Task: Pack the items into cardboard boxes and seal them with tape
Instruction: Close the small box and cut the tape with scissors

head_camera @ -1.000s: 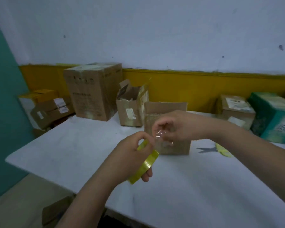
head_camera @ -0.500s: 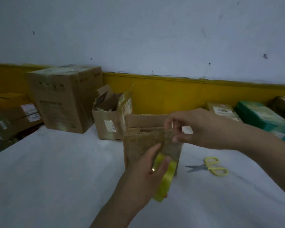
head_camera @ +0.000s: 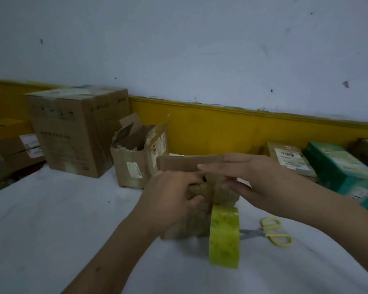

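Yellow-green translucent tape roll [head_camera: 224, 236] upright against small brown cardboard box [head_camera: 189, 225], centre of white bench [head_camera: 51, 230]; likely parked to free hands. Left hand [head_camera: 170, 196]: fingers curled over box's near rim, steadying. Right hand [head_camera: 255, 181], from 3 o'clock: fingers straight, pressing flap [head_camera: 189, 163] down.

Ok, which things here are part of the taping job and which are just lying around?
In use: small brown cardboard box, under left hand and right hand; yellow-green tape roll; yellow-handled scissors.
Lying about: large brown cardboard carton; open tattered cardboard box; green box; labelled brown parcel.
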Motion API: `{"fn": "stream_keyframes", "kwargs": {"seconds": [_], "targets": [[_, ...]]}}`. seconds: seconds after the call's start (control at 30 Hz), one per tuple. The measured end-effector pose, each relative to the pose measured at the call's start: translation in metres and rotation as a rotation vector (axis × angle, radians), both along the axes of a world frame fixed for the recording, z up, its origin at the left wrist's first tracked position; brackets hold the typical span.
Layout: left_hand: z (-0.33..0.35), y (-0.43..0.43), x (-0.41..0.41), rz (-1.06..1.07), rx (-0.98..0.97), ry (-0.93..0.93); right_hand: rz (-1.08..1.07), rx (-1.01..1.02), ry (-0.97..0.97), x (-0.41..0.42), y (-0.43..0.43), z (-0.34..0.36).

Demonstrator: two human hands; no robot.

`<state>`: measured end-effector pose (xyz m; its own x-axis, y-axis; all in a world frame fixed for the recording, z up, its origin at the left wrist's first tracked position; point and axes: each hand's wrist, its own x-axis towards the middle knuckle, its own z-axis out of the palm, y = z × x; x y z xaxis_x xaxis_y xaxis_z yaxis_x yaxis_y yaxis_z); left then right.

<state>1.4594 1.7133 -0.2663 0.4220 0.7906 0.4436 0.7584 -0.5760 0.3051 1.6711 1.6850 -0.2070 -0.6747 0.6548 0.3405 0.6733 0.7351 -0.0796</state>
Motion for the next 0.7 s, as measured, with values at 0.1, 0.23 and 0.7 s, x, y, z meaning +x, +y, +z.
{"fn": "stream_keyframes", "kwargs": {"seconds": [0.1,0.23,0.7], "targets": [[0.008,0.008,-0.005,-0.067,-0.092,0.064,-0.033,-0.012,0.053,0.004,0.008,-0.007],[0.018,0.02,-0.009,-0.124,-0.117,0.162,-0.06,-0.039,0.115,0.001,0.018,-0.019],[-0.009,0.04,-0.025,-0.131,-0.204,-0.236,0.034,-0.043,0.126,-0.028,0.026,-0.015]]}}
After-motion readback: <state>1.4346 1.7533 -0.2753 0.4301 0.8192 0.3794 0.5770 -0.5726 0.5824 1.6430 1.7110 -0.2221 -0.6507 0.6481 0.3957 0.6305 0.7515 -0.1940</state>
